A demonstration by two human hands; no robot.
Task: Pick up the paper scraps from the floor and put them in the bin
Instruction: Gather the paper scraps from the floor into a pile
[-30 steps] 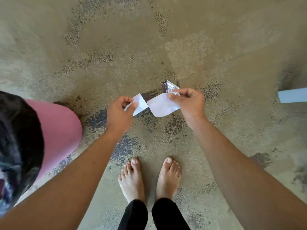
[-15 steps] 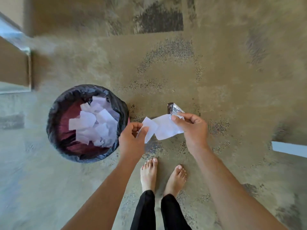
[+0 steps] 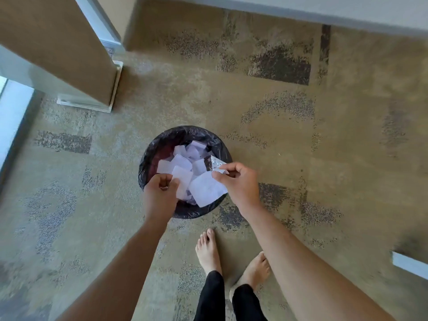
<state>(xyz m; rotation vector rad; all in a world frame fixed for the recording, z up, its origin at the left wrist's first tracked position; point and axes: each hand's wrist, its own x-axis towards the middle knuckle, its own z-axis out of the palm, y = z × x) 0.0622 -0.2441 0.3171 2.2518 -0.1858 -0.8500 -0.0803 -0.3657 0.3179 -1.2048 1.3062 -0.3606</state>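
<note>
A round bin (image 3: 166,137) lined with a black bag stands on the carpet just ahead of my feet. Several white paper scraps (image 3: 180,162) lie inside it. My left hand (image 3: 159,193) hovers over the bin's near left rim, fingers curled, pinching a small white scrap (image 3: 184,178). Over the near right rim, my right hand (image 3: 239,184) pinches a larger white scrap (image 3: 207,191) together with a silvery printed wrapper (image 3: 214,162). Both held scraps hang above the bin's opening.
A brown partition (image 3: 58,42) with a white base stands at the upper left, beside a bright window strip (image 3: 14,107). A white baseboard (image 3: 324,10) runs along the top. A white strip (image 3: 410,264) lies at the right edge. My bare feet (image 3: 208,251) stand behind the bin.
The view swung left, bringing the bin from the left edge to the centre. Both hands, still holding their scraps, went from over bare carpet to above the bin's opening.
</note>
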